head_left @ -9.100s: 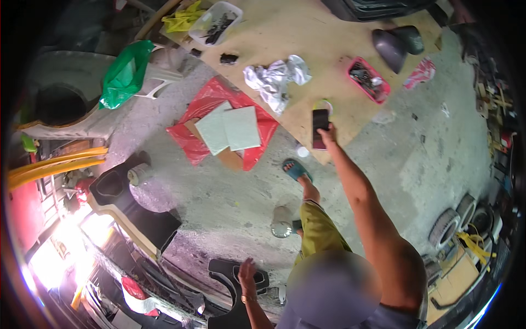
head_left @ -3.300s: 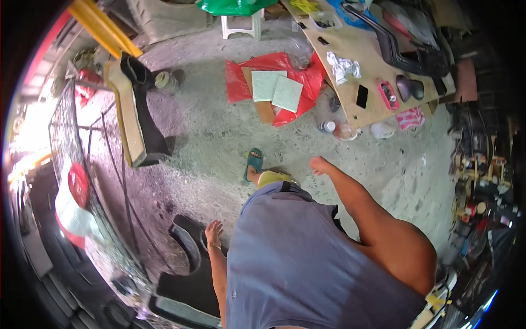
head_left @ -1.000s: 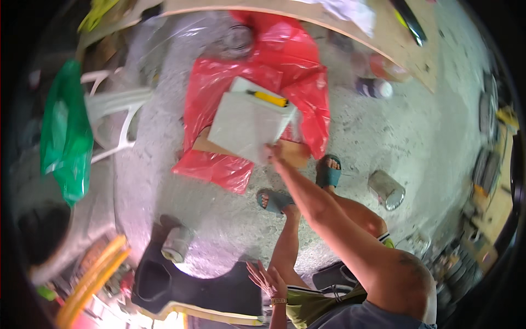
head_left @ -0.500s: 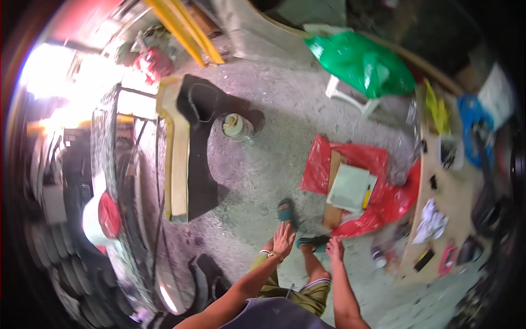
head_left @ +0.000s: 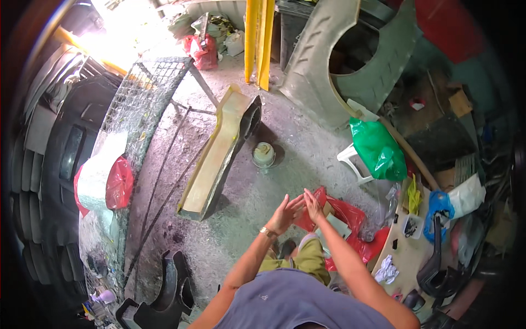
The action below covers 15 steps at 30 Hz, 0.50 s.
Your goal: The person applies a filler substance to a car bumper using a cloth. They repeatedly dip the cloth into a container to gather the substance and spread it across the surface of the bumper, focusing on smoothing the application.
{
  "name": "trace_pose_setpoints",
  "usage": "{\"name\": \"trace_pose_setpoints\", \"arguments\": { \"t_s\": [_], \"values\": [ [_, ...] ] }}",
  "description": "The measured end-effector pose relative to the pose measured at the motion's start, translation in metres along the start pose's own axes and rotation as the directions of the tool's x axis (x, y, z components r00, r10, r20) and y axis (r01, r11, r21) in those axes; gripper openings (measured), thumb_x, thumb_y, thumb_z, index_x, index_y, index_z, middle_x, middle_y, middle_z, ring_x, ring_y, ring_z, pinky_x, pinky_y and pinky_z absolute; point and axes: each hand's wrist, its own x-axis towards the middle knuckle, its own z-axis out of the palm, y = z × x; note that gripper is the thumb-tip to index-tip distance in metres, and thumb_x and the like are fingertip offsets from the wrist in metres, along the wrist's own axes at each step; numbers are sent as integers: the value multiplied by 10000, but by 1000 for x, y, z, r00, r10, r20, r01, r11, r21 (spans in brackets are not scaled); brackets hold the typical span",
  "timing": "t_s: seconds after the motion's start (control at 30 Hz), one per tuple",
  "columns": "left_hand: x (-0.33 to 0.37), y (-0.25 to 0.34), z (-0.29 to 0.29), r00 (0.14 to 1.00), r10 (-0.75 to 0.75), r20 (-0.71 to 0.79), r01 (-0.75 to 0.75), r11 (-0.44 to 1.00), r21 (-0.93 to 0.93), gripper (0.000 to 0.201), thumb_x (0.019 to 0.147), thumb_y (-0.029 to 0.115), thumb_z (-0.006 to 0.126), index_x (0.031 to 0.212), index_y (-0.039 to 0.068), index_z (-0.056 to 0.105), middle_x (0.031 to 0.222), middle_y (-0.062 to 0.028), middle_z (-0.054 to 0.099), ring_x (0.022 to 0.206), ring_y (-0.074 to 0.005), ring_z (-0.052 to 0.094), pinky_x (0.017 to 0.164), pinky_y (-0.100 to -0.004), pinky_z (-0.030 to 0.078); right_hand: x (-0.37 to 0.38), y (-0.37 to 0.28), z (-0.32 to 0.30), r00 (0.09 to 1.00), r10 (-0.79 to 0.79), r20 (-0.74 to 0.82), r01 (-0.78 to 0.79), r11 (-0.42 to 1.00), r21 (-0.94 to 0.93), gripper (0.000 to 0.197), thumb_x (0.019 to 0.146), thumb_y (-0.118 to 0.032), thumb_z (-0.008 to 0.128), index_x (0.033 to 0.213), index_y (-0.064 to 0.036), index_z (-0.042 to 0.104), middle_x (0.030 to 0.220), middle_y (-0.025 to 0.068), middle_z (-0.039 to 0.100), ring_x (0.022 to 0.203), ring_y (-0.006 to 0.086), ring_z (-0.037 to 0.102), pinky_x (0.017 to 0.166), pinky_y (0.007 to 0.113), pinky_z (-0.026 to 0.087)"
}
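Observation:
My left hand (head_left: 284, 215) and my right hand (head_left: 314, 207) are raised in front of my body, fingers stretched out and fingertips touching or nearly so. Neither holds anything that I can see. A watch or bracelet (head_left: 268, 232) circles the left wrist. Below and beside the right hand, a red plastic sheet (head_left: 350, 214) lies on the floor, with a pale stack of paper (head_left: 341, 227) on it, partly hidden by my right arm. Ahead on the floor stands a small pale bucket (head_left: 264, 156), and left of it a long cream-coloured moulded panel (head_left: 215, 159) with dark sides.
A mesh-topped rack (head_left: 143, 98) with a white roll (head_left: 103, 183) runs along the left. A green bag (head_left: 378, 151) covers a white stool (head_left: 353, 162). Large grey panels (head_left: 318, 66) lean at the back. The right-hand table (head_left: 402, 257) bears several small items. Dark curved parts (head_left: 164, 299) lie lower left.
My hands have come up from beside my legs and drawn together. The view has tilted farther ahead and shifted, showing more of the back of the room.

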Motion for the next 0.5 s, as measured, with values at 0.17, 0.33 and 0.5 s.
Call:
{"name": "trace_pose_setpoints", "arguments": {
  "t_s": [0.17, 0.33, 0.5],
  "values": [
    [-13, 31, -102, 900, 164, -404, -20, 941, 339, 522, 916, 469, 439, 1287, 103, 469, 1254, -79, 543, 1108, -199, 524, 953, -363, 379, 98, 48, -16, 938, 153, 311, -98, 978, -184, 527, 807, -215, 618, 1273, -19, 468, 1134, 197, 597, 1051, 266, 579, 885, 369, 452],
    [-2, 24, -190, 517, 194, -833, -86, 981, 175, 386, 897, 415, 507, 1154, 131, 551, 1116, -45, 614, 988, -166, 573, 816, -338, 440, 212, 35, -7, 736, 184, 651, 153, 893, -424, 491, 798, -276, 615, 1207, -19, 528, 1114, 180, 610, 1052, 296, 577, 895, 379, 456],
    [90, 31, -208, 265, 152, -952, -287, 955, 72, 354, 903, 363, 513, 1132, 96, 549, 1056, -46, 629, 901, -137, 592, 722, -287, 463, 352, 38, 9, 544, 40, 838, 480, 805, -349, 448, 790, -236, 594, 1192, -50, 526, 1107, 184, 599, 1051, 338, 559, 884, 420, 456]
  ]
}}
